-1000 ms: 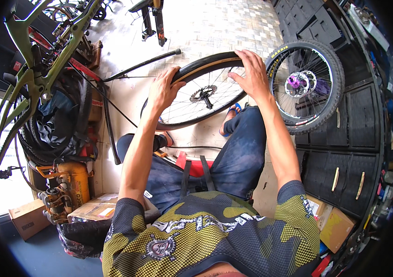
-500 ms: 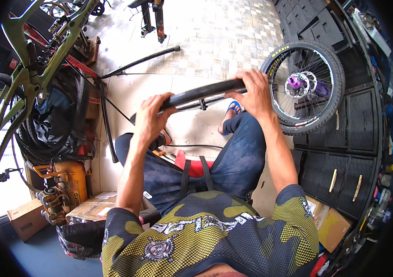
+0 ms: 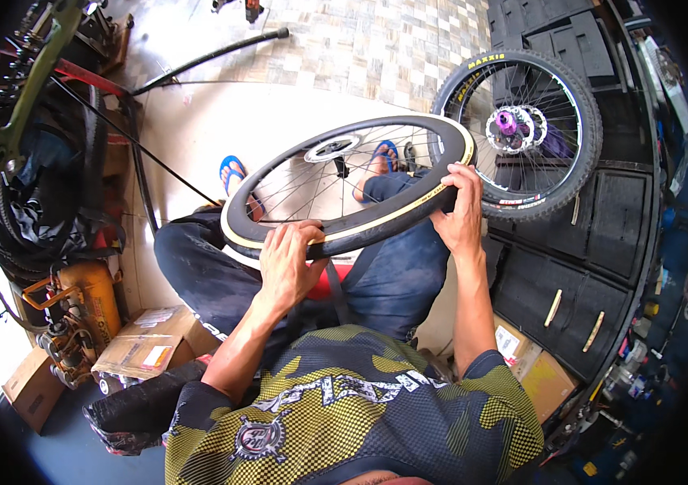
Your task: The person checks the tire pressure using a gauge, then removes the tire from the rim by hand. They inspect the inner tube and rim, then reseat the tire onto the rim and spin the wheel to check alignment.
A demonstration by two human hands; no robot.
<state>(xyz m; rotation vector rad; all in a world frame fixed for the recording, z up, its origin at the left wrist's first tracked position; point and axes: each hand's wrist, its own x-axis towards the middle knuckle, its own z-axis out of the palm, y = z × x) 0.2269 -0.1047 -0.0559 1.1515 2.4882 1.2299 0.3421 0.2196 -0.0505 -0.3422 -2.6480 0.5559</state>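
Note:
A bicycle wheel (image 3: 360,217) with a deep black rim, thin spokes and a black tyre with a cream sidewall lies tilted over my lap. A silver disc rotor (image 3: 333,149) sits at its hub. My left hand (image 3: 289,263) grips the near left part of the tyre, fingers over the top and thumb toward the underside. At the right end, my right hand (image 3: 462,208) is wrapped round the tyre's outer edge. Below the wheel, a red thing (image 3: 329,283) shows partly between my thighs.
A knobbly-tyred wheel (image 3: 590,121) with a purple hub leans against black drawers (image 3: 602,218) at the right. To the left are a green bike frame (image 3: 25,105), a black stand leg (image 3: 214,58), an orange compressor (image 3: 89,295) and cardboard boxes (image 3: 154,343).
The wheel has turned from nearly edge-on to showing its spokes and rotor. My left hand has moved down and slightly right; my right hand is lower, on the wheel's right end.

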